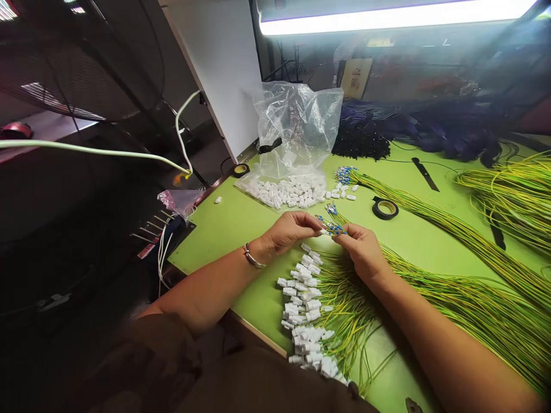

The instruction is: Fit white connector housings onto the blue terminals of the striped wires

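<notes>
**Both hands pinched on blue-tipped wire ends over a green bench**

Head view, looking down over the green table [241, 229].

Writing: only a tan card [355, 77] at the back, under the strip light [387, 17], bearing dark printed characters too blurred to read. No brand legible on anything else.

Left hand [289, 229] raised just above the table, bracelet [253, 258] at the wrist, fingers closed in a pinch on a small white connector [322, 232] at its fingertips. Right hand [364, 246] opposite, fingers curled shut around a small bunch of wire ends [333, 228] (blue sleeves, metal tips barely visible). Fingertips of both hands almost touching, the connector right at the wire ends; seated on one or not, cannot tell.

Held wires yellow-green, thin, trailing from the right hand down into a loose fan of yellow-green wires [451, 298] spread across the table to the right. Below the hands, a cluster of finished wires with white connectors [305, 310] lying in a rough column near the table's front edge.

Behind the hands: a heap of loose white connectors [288, 191] on clear plastic, a crumpled clear bag [301, 123] standing over it. A second bundle with blue tips [346, 174] just beside the heap. Black tape roll [385, 208] to the right of the hands, a smaller tape roll [240, 170] at the left table edge. Dark purple wire bundles [430, 129] along the back.
</notes>
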The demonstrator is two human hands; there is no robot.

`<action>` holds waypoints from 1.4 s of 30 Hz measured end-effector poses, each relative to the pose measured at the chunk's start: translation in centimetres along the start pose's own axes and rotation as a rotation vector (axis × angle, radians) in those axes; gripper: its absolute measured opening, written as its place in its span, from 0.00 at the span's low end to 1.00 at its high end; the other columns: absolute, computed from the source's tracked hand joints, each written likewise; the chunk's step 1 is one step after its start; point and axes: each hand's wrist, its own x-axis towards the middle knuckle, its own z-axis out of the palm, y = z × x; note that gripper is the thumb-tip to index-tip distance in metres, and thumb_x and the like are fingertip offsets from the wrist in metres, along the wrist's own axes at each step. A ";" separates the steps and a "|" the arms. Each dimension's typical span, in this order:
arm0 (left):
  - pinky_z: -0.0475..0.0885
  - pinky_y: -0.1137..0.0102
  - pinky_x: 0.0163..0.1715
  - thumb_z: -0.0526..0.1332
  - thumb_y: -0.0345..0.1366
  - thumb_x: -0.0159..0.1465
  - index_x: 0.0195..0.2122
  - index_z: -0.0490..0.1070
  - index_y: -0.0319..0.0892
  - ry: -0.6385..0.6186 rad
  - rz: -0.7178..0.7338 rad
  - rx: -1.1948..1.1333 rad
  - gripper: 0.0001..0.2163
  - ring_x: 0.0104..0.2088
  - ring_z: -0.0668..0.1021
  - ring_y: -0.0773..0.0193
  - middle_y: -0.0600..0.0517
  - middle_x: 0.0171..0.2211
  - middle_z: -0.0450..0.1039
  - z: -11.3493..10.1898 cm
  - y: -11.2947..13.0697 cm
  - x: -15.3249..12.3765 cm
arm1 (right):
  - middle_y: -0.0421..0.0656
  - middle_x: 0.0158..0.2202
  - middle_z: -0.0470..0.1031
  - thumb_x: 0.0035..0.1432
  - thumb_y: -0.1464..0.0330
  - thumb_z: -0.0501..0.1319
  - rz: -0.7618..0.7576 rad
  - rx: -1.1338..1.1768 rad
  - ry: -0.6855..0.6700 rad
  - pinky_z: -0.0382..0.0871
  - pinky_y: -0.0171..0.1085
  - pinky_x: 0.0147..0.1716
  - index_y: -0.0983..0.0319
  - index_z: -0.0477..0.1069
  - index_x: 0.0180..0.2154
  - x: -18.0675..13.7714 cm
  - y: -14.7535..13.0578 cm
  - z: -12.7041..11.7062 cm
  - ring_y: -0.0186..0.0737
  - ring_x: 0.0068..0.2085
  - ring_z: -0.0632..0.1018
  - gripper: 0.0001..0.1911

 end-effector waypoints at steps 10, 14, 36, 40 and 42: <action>0.70 0.70 0.40 0.73 0.29 0.43 0.22 0.77 0.36 -0.049 0.068 0.121 0.07 0.32 0.76 0.67 0.50 0.28 0.76 -0.1 -0.7 0.2 | 0.36 0.19 0.62 0.43 0.61 0.62 -0.109 -0.151 -0.013 0.54 0.34 0.26 0.63 0.69 0.22 0.2 0.5 0.0 0.32 0.24 0.60 0.11; 0.70 0.71 0.38 0.72 0.29 0.44 0.21 0.76 0.36 -0.060 0.073 0.206 0.06 0.31 0.75 0.68 0.50 0.27 0.75 -0.3 -0.9 0.3 | 0.36 0.19 0.61 0.42 0.64 0.60 -0.122 -0.252 -0.012 0.55 0.34 0.25 0.63 0.68 0.20 0.1 0.2 0.1 0.31 0.23 0.59 0.08; 0.71 0.73 0.32 0.63 0.22 0.44 0.22 0.77 0.36 -0.401 -0.067 0.441 0.06 0.30 0.77 0.65 0.48 0.27 0.78 -0.3 0.3 -0.2 | 0.38 0.18 0.67 0.47 0.59 0.64 -0.066 -0.136 0.059 0.59 0.34 0.21 0.63 0.70 0.24 0.3 0.2 -0.7 0.32 0.20 0.66 0.13; 0.72 0.73 0.35 0.57 0.20 0.46 0.24 0.78 0.39 -0.737 -0.143 0.577 0.12 0.34 0.79 0.64 0.50 0.32 0.79 0.2 1.4 -1.5 | 0.41 0.21 0.72 0.48 0.57 0.67 -0.048 -0.044 0.057 0.62 0.35 0.23 0.64 0.74 0.29 0.4 0.7 -1.0 0.34 0.22 0.69 0.16; 0.72 0.72 0.38 0.57 0.20 0.49 0.28 0.79 0.40 -0.770 -0.105 0.650 0.13 0.36 0.79 0.64 0.50 0.34 0.80 -0.2 2.1 -1.6 | 0.40 0.21 0.72 0.47 0.57 0.68 -0.055 -0.002 0.040 0.62 0.35 0.21 0.64 0.74 0.32 0.5 0.9 -1.0 0.32 0.21 0.67 0.17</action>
